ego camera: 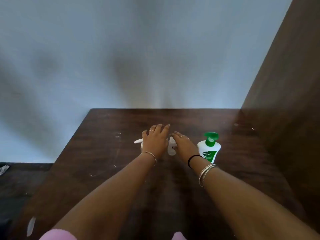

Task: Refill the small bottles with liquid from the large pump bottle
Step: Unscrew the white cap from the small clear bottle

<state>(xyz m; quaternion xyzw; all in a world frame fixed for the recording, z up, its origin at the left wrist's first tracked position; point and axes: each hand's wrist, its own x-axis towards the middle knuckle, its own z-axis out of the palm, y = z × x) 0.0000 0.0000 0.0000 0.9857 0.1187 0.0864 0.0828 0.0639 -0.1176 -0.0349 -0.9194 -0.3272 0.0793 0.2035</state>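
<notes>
Both hands, left hand [155, 140] and right hand [182, 144], reach flat-fingered over two small bottles [171, 148] beside the Dettol pump bottle [209, 149], gripping nothing, seemingly about to pick them up.

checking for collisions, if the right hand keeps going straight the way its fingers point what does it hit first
The right hand points away from the person, toward the wall. Beyond its fingertips only bare table shows, so the way looks free up to the wall. The small bottle sits beside it, not ahead, though depth is unclear.
</notes>
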